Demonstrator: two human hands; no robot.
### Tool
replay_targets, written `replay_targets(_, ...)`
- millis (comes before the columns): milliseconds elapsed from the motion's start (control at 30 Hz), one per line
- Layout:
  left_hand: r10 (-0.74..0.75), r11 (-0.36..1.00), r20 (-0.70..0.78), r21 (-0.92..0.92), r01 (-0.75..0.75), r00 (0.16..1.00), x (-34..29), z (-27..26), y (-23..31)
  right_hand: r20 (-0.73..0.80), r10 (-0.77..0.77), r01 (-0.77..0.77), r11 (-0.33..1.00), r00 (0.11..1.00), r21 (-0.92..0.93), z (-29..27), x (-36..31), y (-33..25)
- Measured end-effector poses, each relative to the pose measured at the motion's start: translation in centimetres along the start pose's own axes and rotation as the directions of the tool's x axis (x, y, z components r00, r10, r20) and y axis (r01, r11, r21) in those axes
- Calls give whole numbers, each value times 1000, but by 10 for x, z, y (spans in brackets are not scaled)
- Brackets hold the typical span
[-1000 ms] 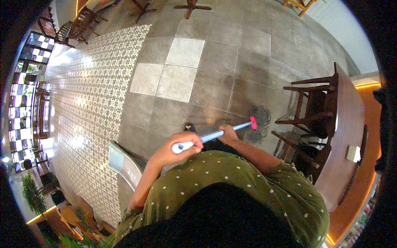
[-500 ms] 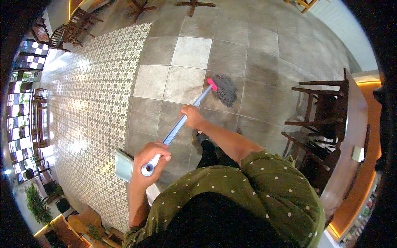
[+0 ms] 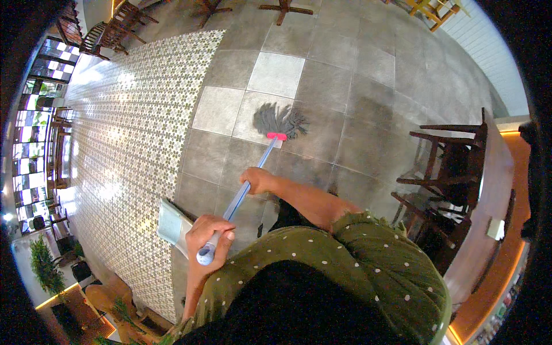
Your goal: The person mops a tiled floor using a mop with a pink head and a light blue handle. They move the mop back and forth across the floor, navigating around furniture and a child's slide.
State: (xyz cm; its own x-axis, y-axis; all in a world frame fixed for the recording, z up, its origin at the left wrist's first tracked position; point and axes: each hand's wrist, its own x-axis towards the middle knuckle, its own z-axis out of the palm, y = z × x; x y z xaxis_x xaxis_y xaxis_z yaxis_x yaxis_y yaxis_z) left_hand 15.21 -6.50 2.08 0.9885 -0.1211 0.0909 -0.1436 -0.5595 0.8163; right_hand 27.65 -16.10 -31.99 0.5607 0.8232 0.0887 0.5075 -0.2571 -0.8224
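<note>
So, the head view: left hand (image 3: pixel 210 234) wrapped round the top of the mop (image 3: pixel 236 203) at seven o'clock, right hand (image 3: pixel 258 180) gripping lower, near centre; up at twelve, grey strands (image 3: pixel 280 119) fan across tiles (image 3: pixel 323 79), dark chairs (image 3: pixel 456 161) at three.

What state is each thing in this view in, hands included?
Mop handle: slanted, gripped in two places
Left hand: closed around the handle's top end
Right hand: closed around the handle lower down
Mop head: strands fanned out on the floor
Dark chairs: standing beside the table
Light strip: lit
</note>
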Motion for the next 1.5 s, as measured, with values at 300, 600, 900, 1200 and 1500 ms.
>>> replay_targets(300,-134,952,75,-267,149,988,-51,77,50,291,355,-353,934,888,-61,-62,-147,-41)
replay_targets(600,123,902,423,-424,77,898,-58,192,92,102,214,-219,975,972,39,-80,-369,1)
replay_targets(900,329,891,545,-450,-62,771,-55,249,115,-9,368,-360,915,930,183,-94,-458,-2)
replay_targets(1200,9,727,286,-660,190,958,-85,233,70,-262,254,-232,966,931,112,-47,-409,5)
replay_targets(1500,-79,890,296,-410,201,952,-70,109,8,-393,378,-418,908,838,-18,17,-285,-10)
